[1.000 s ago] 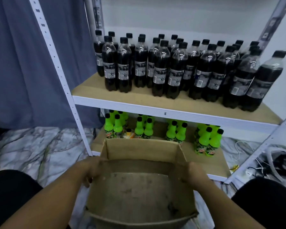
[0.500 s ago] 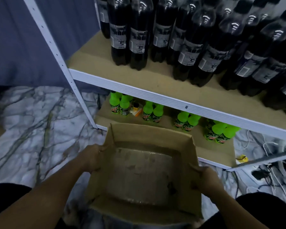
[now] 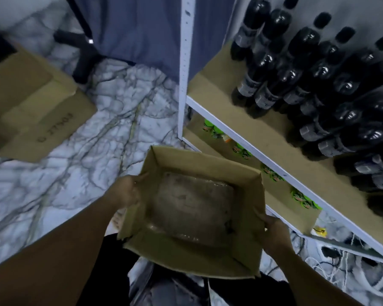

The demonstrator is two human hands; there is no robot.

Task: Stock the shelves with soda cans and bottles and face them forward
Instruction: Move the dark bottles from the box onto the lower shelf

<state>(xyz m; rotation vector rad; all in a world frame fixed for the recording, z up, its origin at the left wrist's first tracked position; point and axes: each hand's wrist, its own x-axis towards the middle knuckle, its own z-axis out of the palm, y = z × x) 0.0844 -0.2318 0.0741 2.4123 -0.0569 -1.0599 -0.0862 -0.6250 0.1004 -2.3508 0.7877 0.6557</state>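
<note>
Cardboard takes up the left of the scene: a flattened box (image 3: 34, 100) lies on the marble-patterned floor (image 3: 80, 173), well apart from the shelving, where it looks set aside out of the way. Behind it, far left of centre, a blue curtain (image 3: 139, 29) hangs beside the white upright (image 3: 184, 62) of the rack.

Near the middle, the left hand (image 3: 125, 192) grips the left wall of an open cardboard carton (image 3: 195, 255), fingers curled over its rim. The carton holds no bottles or cans, only what looks like crumpled clear plastic wrap (image 3: 192, 204) on its bottom. The right hand (image 3: 274, 234) grips the opposite wall the same way. A hold on both sides keeps a floppy, flap-open box level and under control, which suits lifting it clear of the rack; I judge it emptied and ready to be put aside.

To the right, the dark soda bottles (image 3: 318, 89) stand packed in rows on the upper shelf (image 3: 241, 120), several grey labels turned toward the aisle, though blur hides how evenly they face. Below, green bottles (image 3: 300, 198) stand in small groups on the lower shelf (image 3: 281, 208), only partly seen under the shelf edge. Loose white cables (image 3: 332, 257) lie on the floor at the near right.
</note>
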